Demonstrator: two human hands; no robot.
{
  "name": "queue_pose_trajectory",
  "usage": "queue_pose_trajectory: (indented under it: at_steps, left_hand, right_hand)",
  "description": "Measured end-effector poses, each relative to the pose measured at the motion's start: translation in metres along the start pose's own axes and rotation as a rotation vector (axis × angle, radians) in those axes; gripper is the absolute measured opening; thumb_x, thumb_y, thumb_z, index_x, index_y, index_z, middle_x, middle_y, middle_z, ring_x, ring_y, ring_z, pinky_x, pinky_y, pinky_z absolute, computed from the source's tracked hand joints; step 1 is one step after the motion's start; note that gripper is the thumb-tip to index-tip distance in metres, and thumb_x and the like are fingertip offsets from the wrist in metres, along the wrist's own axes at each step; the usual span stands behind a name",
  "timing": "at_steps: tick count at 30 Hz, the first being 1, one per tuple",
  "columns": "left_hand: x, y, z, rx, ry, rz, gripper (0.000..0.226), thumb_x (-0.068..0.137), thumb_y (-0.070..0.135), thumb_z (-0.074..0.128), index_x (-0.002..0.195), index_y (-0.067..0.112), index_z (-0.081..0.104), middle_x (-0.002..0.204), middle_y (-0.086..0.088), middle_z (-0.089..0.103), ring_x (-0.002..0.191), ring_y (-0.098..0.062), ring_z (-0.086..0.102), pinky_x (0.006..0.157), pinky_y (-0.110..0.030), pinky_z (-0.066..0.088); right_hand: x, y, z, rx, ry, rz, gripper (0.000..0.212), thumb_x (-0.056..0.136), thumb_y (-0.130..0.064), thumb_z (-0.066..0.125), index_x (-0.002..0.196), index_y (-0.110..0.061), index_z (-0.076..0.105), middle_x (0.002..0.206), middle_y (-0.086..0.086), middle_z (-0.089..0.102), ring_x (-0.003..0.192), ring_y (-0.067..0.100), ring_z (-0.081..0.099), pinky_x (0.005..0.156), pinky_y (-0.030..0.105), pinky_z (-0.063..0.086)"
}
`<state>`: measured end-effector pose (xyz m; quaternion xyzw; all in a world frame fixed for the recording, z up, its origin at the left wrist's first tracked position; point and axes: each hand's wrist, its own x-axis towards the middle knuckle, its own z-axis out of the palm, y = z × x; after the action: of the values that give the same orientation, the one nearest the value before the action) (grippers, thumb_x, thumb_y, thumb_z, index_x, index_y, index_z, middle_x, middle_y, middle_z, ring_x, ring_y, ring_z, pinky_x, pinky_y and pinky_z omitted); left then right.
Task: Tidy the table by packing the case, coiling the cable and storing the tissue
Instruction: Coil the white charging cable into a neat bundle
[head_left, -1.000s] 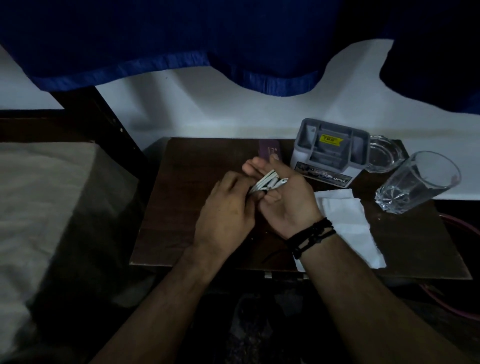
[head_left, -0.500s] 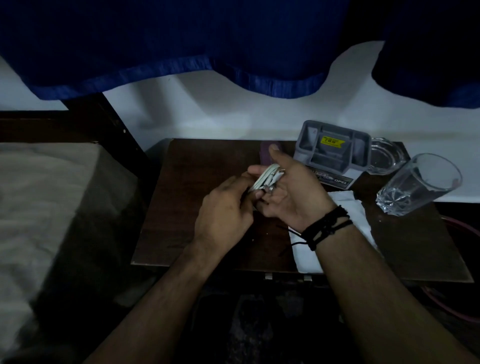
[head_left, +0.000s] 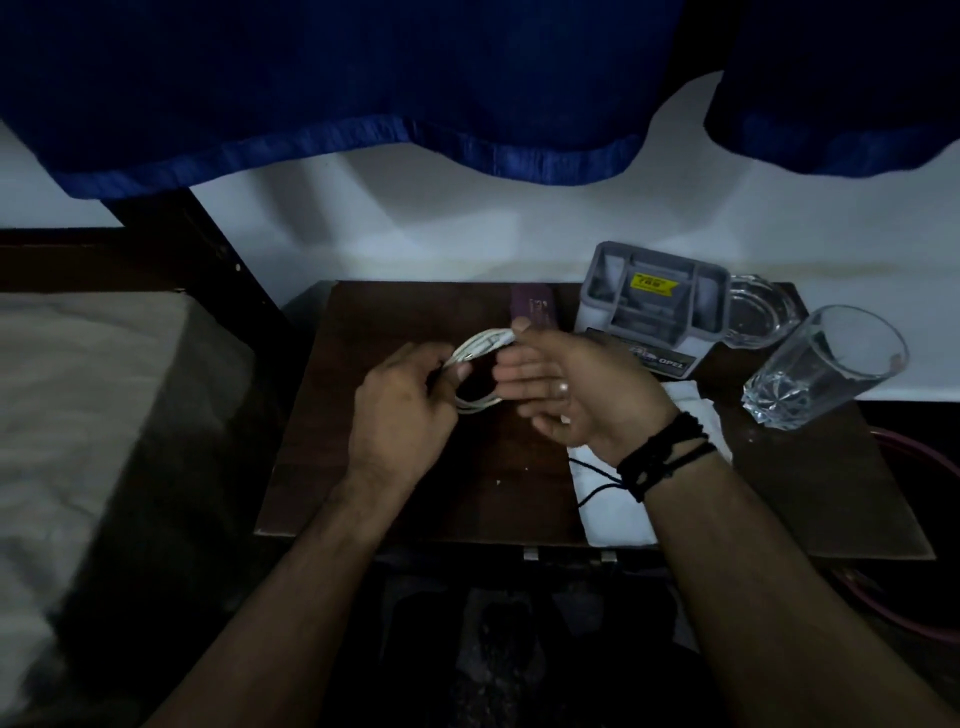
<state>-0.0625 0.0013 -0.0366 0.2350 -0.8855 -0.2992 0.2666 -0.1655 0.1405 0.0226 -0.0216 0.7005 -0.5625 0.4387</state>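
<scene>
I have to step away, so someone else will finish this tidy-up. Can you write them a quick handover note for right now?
Left hand: closed on the white cable loops.
Right hand: thumb and fingers pinch the far side of the same coil, palm open.
Cable: held above the table, mostly coiled.
Tissue: lying flat at the right, under the right wrist, not stored.
Purple case: at the back edge; packed or not, cannot tell.
Left: finish the coil, store the tissue, check the case.

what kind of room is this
Probably a bedroom or small living room at home: a small dark wooden table beside what looks like a bed, blue curtains above, and a drinking glass.
</scene>
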Motion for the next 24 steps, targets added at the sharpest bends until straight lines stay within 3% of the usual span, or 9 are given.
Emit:
queue_pose_trajectory:
  at_steps: [2,3,6,8,11,15,19,24]
  left_hand:
    - [0.001,-0.001,0.0,-0.006,-0.013,-0.012,0.027,0.089,0.033,0.062,0.103,0.014,0.076,0.098,-0.002,0.074,0.091,-0.023,0.07,0.079,-0.039,0.055]
    - [0.002,-0.001,-0.001,-0.003,-0.012,-0.015,0.028,0.089,0.034,0.062,0.103,0.014,0.076,0.098,-0.002,0.074,0.091,-0.023,0.07,0.079,-0.039,0.056]
    - [0.001,-0.001,-0.002,0.015,-0.013,-0.016,0.025,0.089,0.034,0.062,0.102,0.016,0.075,0.097,-0.001,0.074,0.09,-0.024,0.071,0.078,-0.04,0.056]
    - [0.001,0.001,-0.002,0.018,-0.025,-0.004,0.021,0.089,0.032,0.063,0.102,0.019,0.075,0.097,0.0,0.073,0.09,-0.024,0.071,0.077,-0.041,0.056]
    - [0.001,0.003,-0.003,0.0,-0.044,0.015,0.018,0.09,0.028,0.065,0.101,0.02,0.075,0.097,0.002,0.073,0.09,-0.022,0.07,0.078,-0.038,0.055]
    - [0.003,0.001,-0.005,-0.081,-0.036,-0.021,0.02,0.09,0.029,0.064,0.102,0.018,0.076,0.098,0.003,0.075,0.092,-0.016,0.07,0.082,-0.037,0.055]
    - [0.002,0.004,-0.002,-0.097,-0.051,-0.011,0.024,0.09,0.03,0.063,0.107,0.017,0.075,0.1,0.001,0.074,0.092,-0.017,0.07,0.082,-0.041,0.055]
    - [0.001,0.005,-0.002,-0.096,-0.079,0.031,0.029,0.094,0.027,0.068,0.123,0.023,0.069,0.113,0.007,0.074,0.102,-0.011,0.069,0.089,-0.036,0.056]
  right_hand:
    - [0.003,0.004,-0.002,0.0,0.155,-0.119,0.038,0.092,-0.049,0.066,0.08,-0.013,0.069,0.068,-0.002,0.067,0.061,0.011,0.06,0.063,0.028,0.041]
    - [0.005,0.006,-0.002,0.029,0.202,-0.162,0.035,0.091,-0.049,0.067,0.082,-0.015,0.064,0.068,-0.001,0.061,0.06,0.012,0.055,0.065,0.029,0.041]
    - [0.009,0.011,0.0,0.116,0.176,-0.181,0.04,0.089,-0.056,0.065,0.103,-0.019,0.062,0.093,-0.001,0.065,0.083,0.01,0.061,0.085,0.039,0.048]
    - [0.011,0.014,0.002,0.14,0.051,-0.176,0.034,0.089,-0.06,0.063,0.111,-0.036,0.067,0.119,-0.011,0.069,0.109,0.011,0.061,0.094,0.046,0.046]
    - [0.015,0.019,0.005,0.089,-0.077,-0.246,0.026,0.093,-0.053,0.061,0.116,-0.044,0.07,0.126,-0.02,0.067,0.121,0.008,0.059,0.097,0.048,0.045]
    - [0.019,0.023,0.008,0.091,-0.058,-0.293,0.018,0.098,-0.038,0.06,0.108,-0.036,0.075,0.099,-0.011,0.074,0.106,0.009,0.067,0.092,0.046,0.046]
    - [0.026,0.028,0.016,0.25,-0.056,-0.364,0.016,0.103,-0.021,0.056,0.106,-0.02,0.071,0.07,-0.004,0.056,0.071,0.012,0.057,0.076,0.039,0.05]
    - [0.031,0.034,0.019,0.281,-0.001,-0.403,0.017,0.105,-0.016,0.051,0.102,-0.019,0.068,0.061,-0.003,0.043,0.056,0.004,0.044,0.067,0.033,0.055]
